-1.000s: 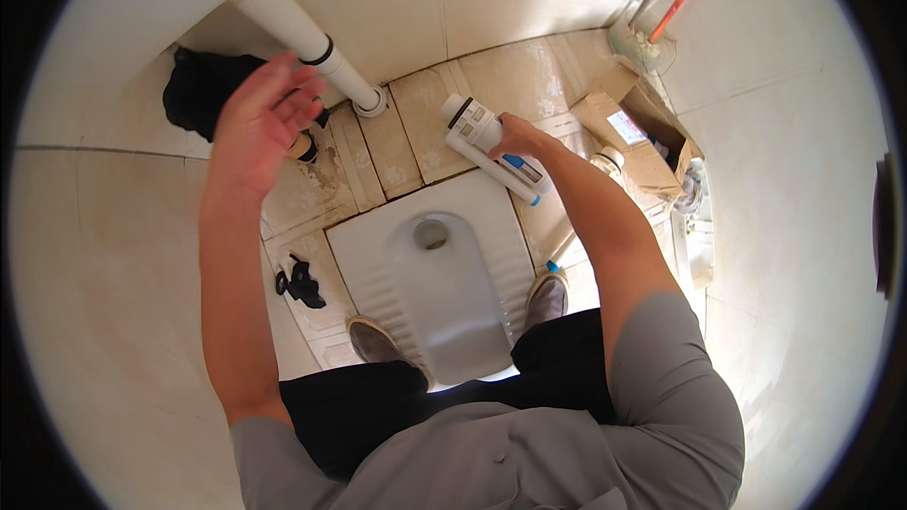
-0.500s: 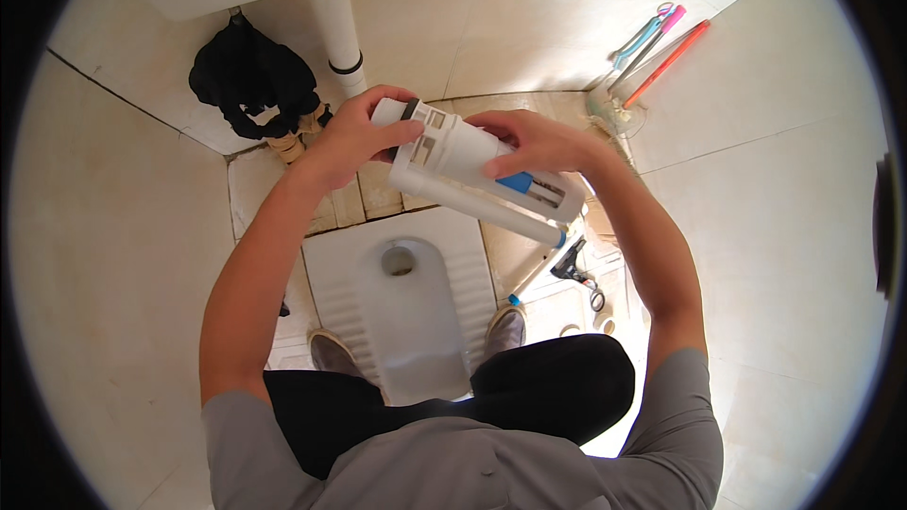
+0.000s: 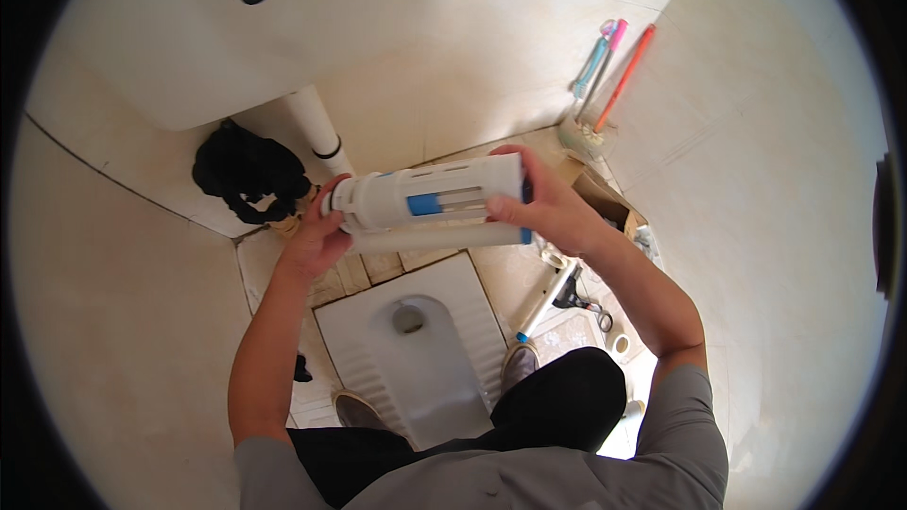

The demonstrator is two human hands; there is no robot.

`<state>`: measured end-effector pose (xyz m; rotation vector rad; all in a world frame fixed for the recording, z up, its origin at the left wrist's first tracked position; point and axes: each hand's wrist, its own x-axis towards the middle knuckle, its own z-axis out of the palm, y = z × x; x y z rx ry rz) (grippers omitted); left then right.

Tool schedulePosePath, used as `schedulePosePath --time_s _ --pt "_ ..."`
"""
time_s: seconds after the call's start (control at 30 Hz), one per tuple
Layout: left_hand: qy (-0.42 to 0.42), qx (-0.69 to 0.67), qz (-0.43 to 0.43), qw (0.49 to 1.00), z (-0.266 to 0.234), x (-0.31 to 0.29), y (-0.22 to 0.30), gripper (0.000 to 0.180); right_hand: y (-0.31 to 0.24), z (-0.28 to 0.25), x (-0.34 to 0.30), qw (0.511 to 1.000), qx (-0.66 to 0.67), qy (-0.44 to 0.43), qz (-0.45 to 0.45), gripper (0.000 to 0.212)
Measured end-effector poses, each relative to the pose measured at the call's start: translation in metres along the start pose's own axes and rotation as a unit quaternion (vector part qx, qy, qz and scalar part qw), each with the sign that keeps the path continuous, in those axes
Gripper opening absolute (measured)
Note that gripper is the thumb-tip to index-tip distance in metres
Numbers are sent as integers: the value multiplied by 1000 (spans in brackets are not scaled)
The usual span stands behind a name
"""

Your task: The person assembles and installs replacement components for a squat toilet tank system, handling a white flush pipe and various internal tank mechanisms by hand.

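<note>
A white plastic flush valve (image 3: 387, 200) with a blue inner part lies nearly level between my hands, above the squat toilet (image 3: 373, 335). Its thin side tube runs along the lower edge and ends in a blue cap. My left hand (image 3: 319, 238) is closed round the narrower end, by the dark ring. At the slotted wide end, my right hand (image 3: 548, 208) grips with the thumb in front and the fingers partly hidden behind.
A white cistern (image 3: 142, 47) hangs at upper left, with a white pipe (image 3: 310, 123) below it and a black cloth-like bundle (image 3: 241, 170) alongside. Brushes (image 3: 625, 77) stand in the far corner. A cardboard box (image 3: 600, 194), white tube (image 3: 548, 300) and black-handled tool (image 3: 569, 293) lie at right.
The flush valve has turned from slanting down rightward to nearly level. My right hand has shifted from its middle to its wide end. The view has tilted up, showing more cistern.
</note>
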<state>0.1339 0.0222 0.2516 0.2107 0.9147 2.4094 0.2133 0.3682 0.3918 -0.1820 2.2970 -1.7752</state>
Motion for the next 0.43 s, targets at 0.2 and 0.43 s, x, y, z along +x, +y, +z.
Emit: schedulePosePath --time_s 0.2,0.43 --pt "-54 150 4 987 52 19 20 93 -26 -52 14 988 104 109 -35 60" --pt "-102 184 44 977 76 30 43 89 -51 -99 26 985 82 104 -111 61"
